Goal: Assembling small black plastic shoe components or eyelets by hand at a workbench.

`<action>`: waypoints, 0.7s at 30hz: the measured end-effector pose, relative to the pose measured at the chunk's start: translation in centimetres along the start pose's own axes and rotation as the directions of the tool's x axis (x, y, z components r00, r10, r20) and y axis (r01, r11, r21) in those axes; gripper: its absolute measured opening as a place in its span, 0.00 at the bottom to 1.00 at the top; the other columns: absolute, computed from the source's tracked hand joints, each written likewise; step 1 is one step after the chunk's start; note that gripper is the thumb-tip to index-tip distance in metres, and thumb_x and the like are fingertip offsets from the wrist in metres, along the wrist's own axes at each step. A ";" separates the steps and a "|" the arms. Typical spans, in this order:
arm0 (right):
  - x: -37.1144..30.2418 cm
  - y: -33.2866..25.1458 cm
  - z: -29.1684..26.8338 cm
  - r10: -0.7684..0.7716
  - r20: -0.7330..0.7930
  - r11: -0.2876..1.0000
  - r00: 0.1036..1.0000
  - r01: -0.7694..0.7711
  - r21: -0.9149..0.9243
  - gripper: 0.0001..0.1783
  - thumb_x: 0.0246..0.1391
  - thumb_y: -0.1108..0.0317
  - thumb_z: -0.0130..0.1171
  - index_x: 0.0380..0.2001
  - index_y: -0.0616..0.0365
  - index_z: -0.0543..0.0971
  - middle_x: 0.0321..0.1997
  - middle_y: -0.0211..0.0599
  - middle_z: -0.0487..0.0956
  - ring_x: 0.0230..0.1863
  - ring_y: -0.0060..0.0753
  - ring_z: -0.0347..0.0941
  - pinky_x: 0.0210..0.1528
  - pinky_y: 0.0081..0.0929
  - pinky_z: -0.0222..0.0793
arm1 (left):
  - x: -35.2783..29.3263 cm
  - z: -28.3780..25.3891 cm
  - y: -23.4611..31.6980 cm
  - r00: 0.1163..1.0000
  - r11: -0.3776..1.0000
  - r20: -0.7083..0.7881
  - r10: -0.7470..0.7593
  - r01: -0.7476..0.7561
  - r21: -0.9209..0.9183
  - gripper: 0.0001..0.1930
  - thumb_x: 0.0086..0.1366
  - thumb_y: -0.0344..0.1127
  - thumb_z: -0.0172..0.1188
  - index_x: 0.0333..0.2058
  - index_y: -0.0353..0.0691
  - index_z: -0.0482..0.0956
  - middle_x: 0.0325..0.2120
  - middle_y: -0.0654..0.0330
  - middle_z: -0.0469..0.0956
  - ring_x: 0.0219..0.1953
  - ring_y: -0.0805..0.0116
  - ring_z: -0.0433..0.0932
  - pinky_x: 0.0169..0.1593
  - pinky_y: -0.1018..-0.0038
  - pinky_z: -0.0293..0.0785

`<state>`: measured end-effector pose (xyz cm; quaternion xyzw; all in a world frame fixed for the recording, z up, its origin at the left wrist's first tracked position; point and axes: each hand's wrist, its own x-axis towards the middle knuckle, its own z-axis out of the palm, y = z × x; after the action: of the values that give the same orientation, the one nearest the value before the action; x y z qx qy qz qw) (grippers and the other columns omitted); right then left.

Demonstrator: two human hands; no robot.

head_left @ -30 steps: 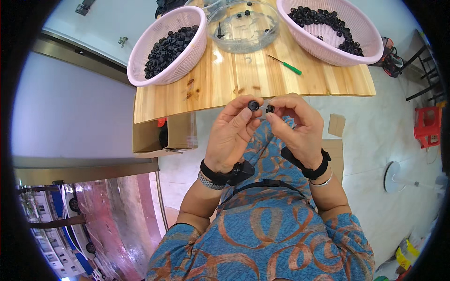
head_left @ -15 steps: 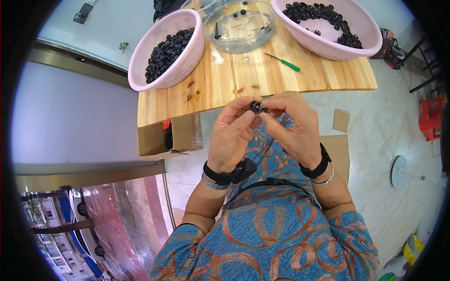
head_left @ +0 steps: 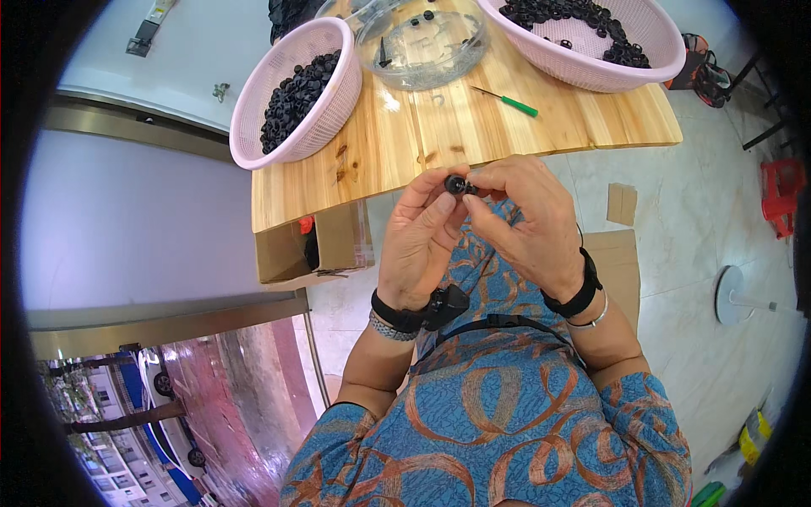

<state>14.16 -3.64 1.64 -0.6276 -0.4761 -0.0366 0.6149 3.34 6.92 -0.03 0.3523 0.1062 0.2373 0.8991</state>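
Note:
Just off the table's near edge, my left hand pinches a small round black part between thumb and fingers. My right hand meets it from the other side, its thumb and forefinger closed on a second small black piece that touches or lies right against the round one. The fingers partly cover both pieces, so I cannot tell whether they are joined. Beyond the hands, a pink basket at the left and another pink basket at the right hold many small black parts.
A wooden table carries a clear round plastic tray with a few black pieces in it. A green-handled screwdriver lies to its right. Below the table stands a cardboard box; a red stool is far right.
The round black part has turned in my fingers and now shows a different face. My right fingers sit slightly farther from it, with the second black piece between them. The whole view has shifted slightly.

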 end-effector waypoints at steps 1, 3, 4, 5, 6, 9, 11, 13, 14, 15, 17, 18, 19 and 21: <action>0.0 0.0 0.0 0.000 -0.001 1.000 1.000 0.000 0.001 0.09 0.38 0.74 0.60 0.27 0.60 0.74 0.26 0.37 0.74 0.29 0.38 0.70 0.33 0.29 0.65 | 0.0 0.1 0.0 1.000 1.000 0.007 0.006 -0.006 0.001 0.14 0.62 0.21 0.45 0.47 0.37 0.68 0.49 0.51 0.69 0.48 0.63 0.71 0.50 0.73 0.72; 0.0 0.1 -0.2 0.003 0.009 1.000 1.000 -0.003 -0.005 0.09 0.38 0.74 0.60 0.28 0.60 0.74 0.26 0.37 0.74 0.30 0.39 0.70 0.33 0.30 0.65 | 0.1 0.2 -0.1 1.000 1.000 0.021 0.012 -0.012 0.010 0.14 0.62 0.21 0.46 0.47 0.37 0.68 0.49 0.51 0.69 0.48 0.63 0.71 0.51 0.73 0.72; -0.1 0.1 -0.2 0.002 0.008 1.000 1.000 -0.002 -0.005 0.09 0.38 0.74 0.60 0.28 0.60 0.74 0.26 0.37 0.74 0.30 0.39 0.70 0.33 0.30 0.65 | 0.1 0.2 -0.2 0.999 1.000 0.035 0.018 -0.019 0.018 0.14 0.62 0.21 0.46 0.46 0.36 0.69 0.48 0.51 0.69 0.48 0.63 0.72 0.51 0.73 0.72; -0.1 0.2 -0.2 -0.003 0.009 1.000 1.000 0.003 -0.015 0.09 0.38 0.74 0.60 0.28 0.60 0.74 0.27 0.37 0.74 0.30 0.39 0.70 0.33 0.30 0.65 | 0.1 0.4 -0.2 0.999 1.000 0.036 0.017 -0.018 0.019 0.14 0.62 0.21 0.46 0.46 0.36 0.69 0.48 0.51 0.69 0.48 0.63 0.72 0.51 0.73 0.72; -0.2 0.3 -0.2 -0.009 0.009 1.000 1.000 0.009 -0.024 0.09 0.38 0.74 0.60 0.28 0.61 0.74 0.27 0.37 0.74 0.30 0.40 0.70 0.34 0.30 0.65 | 0.1 0.6 -0.2 0.999 0.999 0.038 0.021 -0.023 0.045 0.14 0.61 0.21 0.47 0.46 0.36 0.69 0.48 0.51 0.70 0.48 0.63 0.72 0.51 0.72 0.71; -0.2 0.3 -0.3 -0.029 0.020 0.997 0.999 0.031 -0.064 0.09 0.38 0.74 0.60 0.28 0.61 0.73 0.28 0.38 0.74 0.31 0.40 0.69 0.35 0.31 0.65 | 0.0 0.7 -0.2 0.998 0.993 0.039 0.046 -0.050 0.108 0.13 0.60 0.21 0.48 0.45 0.36 0.70 0.47 0.51 0.70 0.47 0.63 0.72 0.51 0.72 0.70; -0.1 0.3 -0.4 -0.037 0.023 0.996 0.999 0.039 -0.080 0.09 0.38 0.74 0.60 0.28 0.61 0.74 0.28 0.38 0.74 0.32 0.41 0.69 0.35 0.32 0.65 | 0.0 0.6 -0.3 0.997 0.987 0.040 0.068 -0.073 0.145 0.13 0.60 0.21 0.49 0.44 0.36 0.70 0.47 0.51 0.70 0.47 0.63 0.72 0.51 0.72 0.70; -0.1 0.3 -0.5 -0.046 0.026 0.994 0.999 0.048 -0.096 0.09 0.38 0.74 0.60 0.28 0.61 0.74 0.28 0.38 0.74 0.32 0.41 0.69 0.35 0.32 0.65 | -0.1 0.5 -0.4 0.993 0.968 0.047 0.111 -0.119 0.221 0.13 0.60 0.21 0.49 0.44 0.36 0.70 0.47 0.51 0.71 0.47 0.63 0.72 0.51 0.71 0.70; -0.2 0.2 -0.5 -0.034 0.032 0.994 0.999 0.037 -0.104 0.09 0.38 0.74 0.60 0.28 0.61 0.74 0.28 0.38 0.74 0.32 0.41 0.70 0.35 0.32 0.65 | -0.1 0.6 -0.4 0.993 0.968 0.048 0.110 -0.118 0.221 0.13 0.60 0.21 0.49 0.44 0.36 0.70 0.47 0.51 0.71 0.47 0.63 0.72 0.51 0.71 0.70; -0.2 0.2 -0.6 -0.022 0.038 0.993 0.999 0.026 -0.111 0.09 0.39 0.74 0.60 0.28 0.61 0.74 0.28 0.39 0.74 0.32 0.42 0.70 0.35 0.32 0.65 | -0.1 0.8 -0.5 0.991 0.959 0.046 0.129 -0.137 0.250 0.13 0.60 0.20 0.49 0.44 0.35 0.70 0.47 0.50 0.71 0.47 0.63 0.72 0.51 0.71 0.70; -0.3 0.2 -0.6 -0.013 0.046 0.993 0.999 0.019 -0.117 0.09 0.38 0.74 0.60 0.28 0.61 0.74 0.28 0.39 0.74 0.33 0.42 0.70 0.35 0.32 0.65 | -0.2 0.9 -0.6 0.988 0.948 0.045 0.148 -0.155 0.279 0.13 0.60 0.20 0.49 0.44 0.34 0.70 0.46 0.50 0.71 0.47 0.64 0.72 0.51 0.71 0.70; -0.3 0.3 -0.6 -0.006 0.056 0.993 0.998 0.012 -0.121 0.09 0.38 0.74 0.60 0.28 0.61 0.74 0.28 0.39 0.74 0.33 0.42 0.70 0.36 0.32 0.66 | -0.2 1.0 -0.6 0.987 0.937 0.013 0.161 -0.157 0.312 0.12 0.60 0.20 0.49 0.43 0.33 0.70 0.45 0.50 0.72 0.47 0.64 0.72 0.51 0.71 0.70; -0.3 0.2 -0.7 -0.006 0.055 0.992 0.998 0.012 -0.122 0.09 0.38 0.74 0.60 0.28 0.61 0.74 0.28 0.39 0.74 0.33 0.42 0.70 0.36 0.32 0.66 | -0.3 1.0 -0.6 0.984 0.926 -0.019 0.174 -0.157 0.344 0.12 0.60 0.20 0.49 0.43 0.32 0.71 0.45 0.50 0.72 0.47 0.64 0.73 0.51 0.71 0.70; -0.3 0.1 -0.8 -0.010 0.072 0.991 0.997 0.019 -0.133 0.10 0.38 0.74 0.60 0.29 0.61 0.74 0.28 0.40 0.74 0.33 0.42 0.70 0.35 0.32 0.66 | -0.4 1.1 -0.6 0.984 0.924 -0.025 0.175 -0.156 0.348 0.11 0.60 0.21 0.49 0.43 0.32 0.71 0.44 0.49 0.73 0.46 0.64 0.73 0.51 0.71 0.70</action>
<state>14.47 -4.39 1.56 -0.6649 -0.4987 -0.0505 0.5538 3.60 5.75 0.35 0.5051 0.1410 0.2999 0.7969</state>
